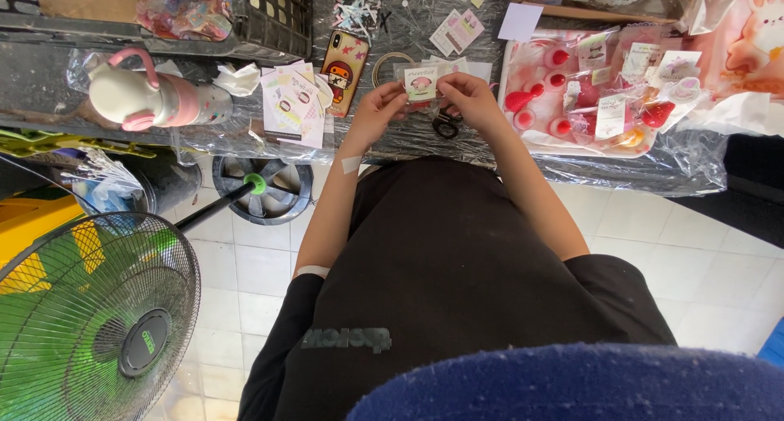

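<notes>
Head camera view, looking straight down our own body: black shirt, bare forearms, and both hands raised over the near edge of a tabletop (pixel 457 147) covered in clear plastic sheeting.

Our left hand (pixel 377 111) and right hand (pixel 472 98) meet at the middle, each pinching one side of a small white backing card (pixel 421 84) with a cartoon print, held just above the tabletop. Both hands are closed on the card with fingertips, not clenched; whether something is already clipped to it we cannot tell.

Just below the right hand, a small black ring-shaped piece (pixel 445 128), perhaps a hair tie, lies on the plastic. To the left sit a phone in a cartoon case (pixel 344 59), a loose pile of similar cards (pixel 292 102) and a white and pink bottle (pixel 155 98) on its side. To the right, a tray (pixel 523 139) holds finished cards with red and pink ornaments. A green fan (pixel 90 315) stands on the tiled floor at our left.

We judge the work to be fitting a small piece onto the card. To do it well, we should keep the grip on the card's edges so the print stays uncreased, hold it flat and level, and steady our wrists against the tabletop edge.
</notes>
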